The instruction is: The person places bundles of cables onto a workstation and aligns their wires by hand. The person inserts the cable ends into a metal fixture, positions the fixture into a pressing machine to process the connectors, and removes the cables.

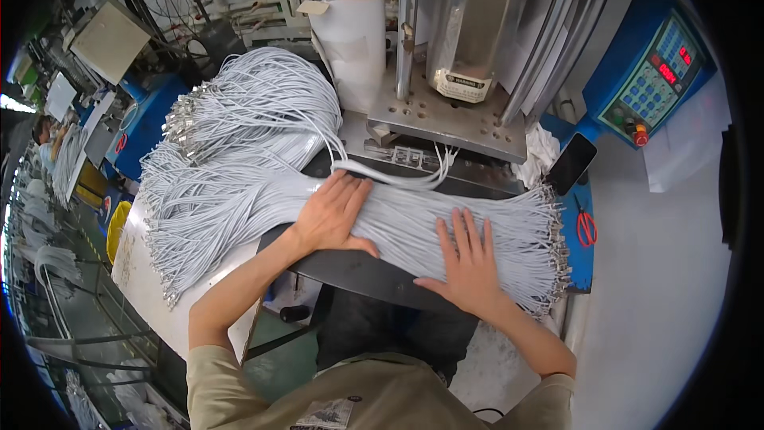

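Note:
A thick bundle of light grey cables (406,219) lies across a dark work surface in front of me, with metal connectors at its right end. My left hand (330,211) rests flat on the bundle's middle, fingers stretched out. Farther right, my right hand (468,263) lies on the same cables with its fingers spread. A few cables loop from the bundle into the press, where a metal mould (410,157) sits under the steel plate (454,119). At the left, a second heap of grey cables (270,95) is piled up, connector ends facing left.
A blue control box (652,72) with red digits and a red knob stands at the right. Near the bundle's right end are a black phone (573,163), red-handled scissors (586,229) and white crumpled cloth (539,155). A white carton (350,48) stands behind. Another person (46,139) sits far left.

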### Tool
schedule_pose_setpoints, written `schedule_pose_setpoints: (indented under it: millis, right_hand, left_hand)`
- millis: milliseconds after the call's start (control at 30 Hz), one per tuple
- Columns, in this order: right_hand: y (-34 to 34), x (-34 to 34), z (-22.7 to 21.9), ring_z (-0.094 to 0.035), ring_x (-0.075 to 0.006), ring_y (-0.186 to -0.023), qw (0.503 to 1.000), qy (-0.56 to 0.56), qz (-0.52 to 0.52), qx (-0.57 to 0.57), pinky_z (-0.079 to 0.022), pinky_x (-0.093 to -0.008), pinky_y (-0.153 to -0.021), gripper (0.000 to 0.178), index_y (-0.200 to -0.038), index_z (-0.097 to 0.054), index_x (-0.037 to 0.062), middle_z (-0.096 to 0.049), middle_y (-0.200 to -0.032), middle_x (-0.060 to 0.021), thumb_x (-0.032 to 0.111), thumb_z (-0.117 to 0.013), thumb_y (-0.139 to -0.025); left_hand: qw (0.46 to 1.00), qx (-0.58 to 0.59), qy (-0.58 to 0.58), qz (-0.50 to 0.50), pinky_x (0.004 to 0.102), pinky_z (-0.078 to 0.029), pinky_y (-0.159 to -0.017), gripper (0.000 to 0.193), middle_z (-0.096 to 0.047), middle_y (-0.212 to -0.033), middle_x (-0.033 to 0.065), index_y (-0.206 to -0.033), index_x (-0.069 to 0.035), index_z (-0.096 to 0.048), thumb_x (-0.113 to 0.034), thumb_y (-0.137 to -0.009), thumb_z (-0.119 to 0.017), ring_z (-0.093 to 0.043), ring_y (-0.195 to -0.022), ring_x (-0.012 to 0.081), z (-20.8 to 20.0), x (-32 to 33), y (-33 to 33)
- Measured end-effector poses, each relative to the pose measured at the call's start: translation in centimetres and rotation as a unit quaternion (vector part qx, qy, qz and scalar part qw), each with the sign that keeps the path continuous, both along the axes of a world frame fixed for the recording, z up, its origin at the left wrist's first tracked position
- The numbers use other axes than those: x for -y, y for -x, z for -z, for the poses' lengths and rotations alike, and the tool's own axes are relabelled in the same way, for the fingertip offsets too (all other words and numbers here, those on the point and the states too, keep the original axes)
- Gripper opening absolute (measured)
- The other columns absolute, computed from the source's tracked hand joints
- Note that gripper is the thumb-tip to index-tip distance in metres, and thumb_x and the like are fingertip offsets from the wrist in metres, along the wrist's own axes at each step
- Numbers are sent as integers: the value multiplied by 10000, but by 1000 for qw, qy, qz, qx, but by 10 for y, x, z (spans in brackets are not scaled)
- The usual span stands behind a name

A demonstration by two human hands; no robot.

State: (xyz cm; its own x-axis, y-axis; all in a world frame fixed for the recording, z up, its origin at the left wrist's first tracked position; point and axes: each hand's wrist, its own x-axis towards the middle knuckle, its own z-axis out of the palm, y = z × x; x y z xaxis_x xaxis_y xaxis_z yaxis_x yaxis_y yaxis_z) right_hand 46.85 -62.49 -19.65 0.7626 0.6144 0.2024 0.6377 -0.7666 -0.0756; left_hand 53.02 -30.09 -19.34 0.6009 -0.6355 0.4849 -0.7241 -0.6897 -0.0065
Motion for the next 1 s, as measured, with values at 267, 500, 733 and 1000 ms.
schedule_pose_setpoints:
  millis: [267,500,733,1000]
  right_hand:
    - [-32,-8,-19,-370,-474,-1461,995,-97,-18,26,-282,-601,-1201,883,-1492,-445,-73,-425,-1541,-304,534,-711,-908]
    - [-154,-78,3,-708,-392,-836,969,-231,86,-17,-559,-473,-730,283,-1110,-713,9,-740,-905,-182,246,-692,-957]
    - [-104,-51,-59,-734,-260,-749,938,-339,-15,-69,-558,-378,-675,179,-957,-781,54,-755,-829,-116,226,-756,-916]
    - [-83,22,-107,-681,-265,-1090,960,-82,-105,-246,-535,-379,-940,485,-1268,-681,65,-708,-1150,-115,274,-825,-854]
  left_hand:
    - [998,-22,44,-41,467,-465,-1024,661,-674,-1062,175,-1178,51,-651,-508,-839,-747,-640,-1016,359,-5,6,-9]
    - [989,-144,10,27,447,-489,-852,243,-669,-917,120,-1006,-44,-730,-227,-855,-783,-632,-910,332,-21,-5,-51]
    - [976,-190,92,45,421,-503,-837,132,-678,-914,117,-916,-44,-742,-121,-832,-809,-636,-919,322,-28,-14,-45]
    - [965,-217,144,19,431,-506,-836,171,-692,-883,130,-950,-13,-710,-128,-854,-792,-644,-924,346,-33,-15,-46]
